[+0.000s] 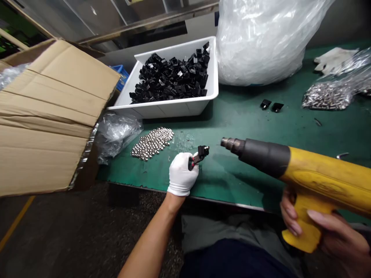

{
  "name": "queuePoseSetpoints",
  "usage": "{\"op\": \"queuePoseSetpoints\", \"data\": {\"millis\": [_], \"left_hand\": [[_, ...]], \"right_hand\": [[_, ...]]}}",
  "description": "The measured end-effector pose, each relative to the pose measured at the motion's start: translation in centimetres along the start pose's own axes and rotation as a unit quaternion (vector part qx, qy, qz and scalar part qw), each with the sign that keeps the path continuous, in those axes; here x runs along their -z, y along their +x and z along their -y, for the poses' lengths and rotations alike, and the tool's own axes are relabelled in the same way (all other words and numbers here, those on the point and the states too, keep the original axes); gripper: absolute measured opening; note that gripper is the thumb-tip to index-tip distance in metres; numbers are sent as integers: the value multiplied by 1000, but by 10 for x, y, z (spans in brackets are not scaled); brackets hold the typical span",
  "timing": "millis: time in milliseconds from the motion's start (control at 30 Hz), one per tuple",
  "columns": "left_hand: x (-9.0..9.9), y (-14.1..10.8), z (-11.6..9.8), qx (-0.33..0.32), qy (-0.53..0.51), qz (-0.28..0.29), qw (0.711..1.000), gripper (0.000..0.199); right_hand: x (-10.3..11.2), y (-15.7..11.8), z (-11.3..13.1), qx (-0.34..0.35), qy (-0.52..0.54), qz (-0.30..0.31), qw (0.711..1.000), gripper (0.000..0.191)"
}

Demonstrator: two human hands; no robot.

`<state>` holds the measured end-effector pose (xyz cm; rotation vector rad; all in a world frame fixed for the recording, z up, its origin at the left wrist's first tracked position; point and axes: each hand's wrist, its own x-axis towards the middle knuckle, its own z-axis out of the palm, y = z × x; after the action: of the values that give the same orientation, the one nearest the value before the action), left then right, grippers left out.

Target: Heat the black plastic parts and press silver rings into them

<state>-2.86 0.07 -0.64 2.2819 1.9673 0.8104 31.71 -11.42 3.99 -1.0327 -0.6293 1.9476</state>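
My left hand, in a white glove, is closed around a small tool with red on its handles, probably pliers. At the tool's tip is a black part with a small metal piece sticking out. My bare right hand grips the handle of a yellow heat gun. The gun's metal nozzle points left toward the black part, with a gap between them. Left of my gloved hand, many small metal sleeves lie grouped on the green table.
A white bin of black parts stands behind the sleeves. A cardboard box and clear plastic are at the left. A big plastic bag, two loose black parts and bagged metal pieces lie farther back.
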Motion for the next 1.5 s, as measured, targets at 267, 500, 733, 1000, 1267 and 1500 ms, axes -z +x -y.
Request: {"op": "queuePoseSetpoints", "data": {"millis": [267,500,733,1000,1267,1500], "left_hand": [[3,0,-6,65,-56,-51,995,12],[29,13,3,8,-80,35,996,22],[43,25,13,-53,-98,135,985,15],[53,37,22,-99,-117,225,962,12],[55,41,27,-128,-165,246,947,9],[55,39,21,-125,-175,243,946,10]], "right_hand": [[-5,15,-22,-8,91,1,996,40],[20,23,-6,-38,72,92,992,38],[31,29,-12,-63,80,96,990,39],[22,29,-15,-89,153,47,983,39],[29,37,-18,-109,165,99,975,40],[29,36,-16,-103,152,104,977,42]]}}
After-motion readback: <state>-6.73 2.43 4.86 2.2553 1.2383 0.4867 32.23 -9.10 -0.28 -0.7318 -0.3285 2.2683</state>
